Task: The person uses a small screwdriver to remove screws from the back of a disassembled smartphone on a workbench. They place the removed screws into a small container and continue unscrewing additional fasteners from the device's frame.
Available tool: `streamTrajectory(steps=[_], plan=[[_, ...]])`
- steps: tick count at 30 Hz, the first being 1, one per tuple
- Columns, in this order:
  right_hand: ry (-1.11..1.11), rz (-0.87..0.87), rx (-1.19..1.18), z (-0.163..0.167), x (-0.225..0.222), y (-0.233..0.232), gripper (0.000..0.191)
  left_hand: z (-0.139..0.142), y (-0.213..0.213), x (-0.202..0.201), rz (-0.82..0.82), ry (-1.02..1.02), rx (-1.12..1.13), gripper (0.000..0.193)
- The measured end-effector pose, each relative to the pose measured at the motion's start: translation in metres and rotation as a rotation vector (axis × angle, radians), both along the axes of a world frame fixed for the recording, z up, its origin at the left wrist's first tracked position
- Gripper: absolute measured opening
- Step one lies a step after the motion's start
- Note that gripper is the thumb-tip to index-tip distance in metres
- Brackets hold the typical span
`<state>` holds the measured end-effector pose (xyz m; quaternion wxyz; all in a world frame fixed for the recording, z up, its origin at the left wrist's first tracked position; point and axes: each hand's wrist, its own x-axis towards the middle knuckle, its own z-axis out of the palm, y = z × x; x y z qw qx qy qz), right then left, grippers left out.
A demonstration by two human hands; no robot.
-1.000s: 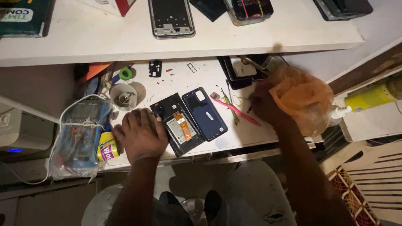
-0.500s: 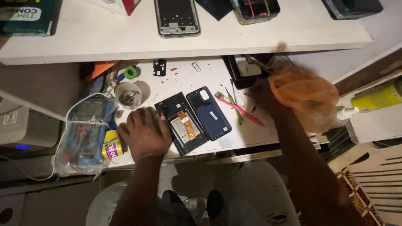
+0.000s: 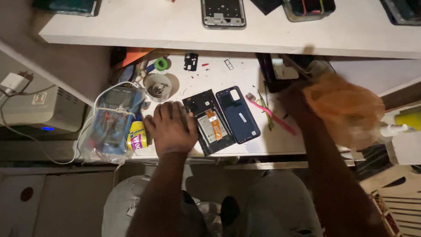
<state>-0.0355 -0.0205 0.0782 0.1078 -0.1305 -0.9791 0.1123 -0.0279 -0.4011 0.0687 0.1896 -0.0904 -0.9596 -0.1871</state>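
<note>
My left hand (image 3: 172,127) rests flat on the white desk (image 3: 263,140), its fingers on the left edge of an opened phone (image 3: 209,122) that shows its inner parts. A dark blue back cover (image 3: 239,114) lies just right of that phone. My right hand (image 3: 298,98) is at the desk's right side and grips a crumpled orange plastic bag (image 3: 344,109), blurred by motion. A pink toothbrush (image 3: 271,115) lies between the cover and the right hand.
A multimeter in a plastic bag (image 3: 112,120), a yellow tube (image 3: 138,136) and a small round cup (image 3: 157,87) sit left of my hand. A black tray (image 3: 280,72) is at the back right. The shelf (image 3: 175,26) above holds a phone frame (image 3: 222,13). A spray bottle (image 3: 401,125) stands at the right.
The view has shifted slightly. My right hand with the orange bag has moved a little; my left hand stays on the opened phone.
</note>
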Motion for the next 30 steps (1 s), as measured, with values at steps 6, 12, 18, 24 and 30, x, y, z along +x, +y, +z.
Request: streamTrajectory(steps=[6,12,18,24,30], plan=[[0.333,0.262,-0.174,0.022,0.058,-0.071,0.007,-0.002,-0.001,-0.001,0.011,0.014,-0.013,0.057],[0.311,0.618,-0.289,0.038,0.108,-0.147,0.008,0.0,0.0,0.007,0.01,-0.035,-0.007,0.057],[0.245,0.675,-0.311,0.043,0.114,-0.168,0.01,0.001,0.001,0.006,0.016,-0.023,-0.001,0.058],[0.194,0.711,-0.265,0.036,0.109,-0.179,0.008,0.001,-0.001,0.004,0.012,-0.042,-0.036,0.059],[0.273,0.742,-0.188,0.048,0.107,-0.194,0.008,-0.001,-0.007,0.005,0.018,0.019,-0.033,0.056]])
